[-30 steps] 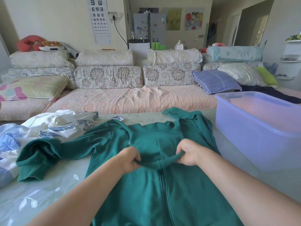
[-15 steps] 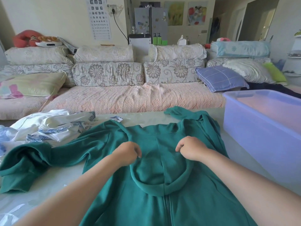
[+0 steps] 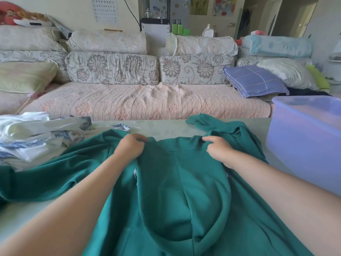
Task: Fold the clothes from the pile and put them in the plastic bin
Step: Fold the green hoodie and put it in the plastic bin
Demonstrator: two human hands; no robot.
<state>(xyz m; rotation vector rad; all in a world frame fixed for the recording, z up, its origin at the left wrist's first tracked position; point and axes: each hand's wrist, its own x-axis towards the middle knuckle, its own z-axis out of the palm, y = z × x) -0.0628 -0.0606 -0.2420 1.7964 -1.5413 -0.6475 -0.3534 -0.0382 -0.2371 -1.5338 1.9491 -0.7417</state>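
A dark green hooded jacket [image 3: 177,191] lies spread on the pale table [image 3: 166,126], its hood laid down over the body toward me. My left hand [image 3: 130,146] pinches the fabric at the left side of the neckline. My right hand [image 3: 218,149] grips the fabric at the right side of the neckline. One sleeve runs off to the left, the other is bunched at the far right. A pile of white and blue-patterned clothes [image 3: 36,133] sits at the left. The translucent purple plastic bin [image 3: 304,145] stands at the right; no clothes are visible in it.
Behind the table runs a long sofa [image 3: 147,102] with floral cushions and a blue checked pillow [image 3: 254,80]. The bin's near wall is close to my right forearm.
The hood went from held up between both hands to lying flat on the jacket's body. Both hands moved away from me to the neckline corners, spreading apart.
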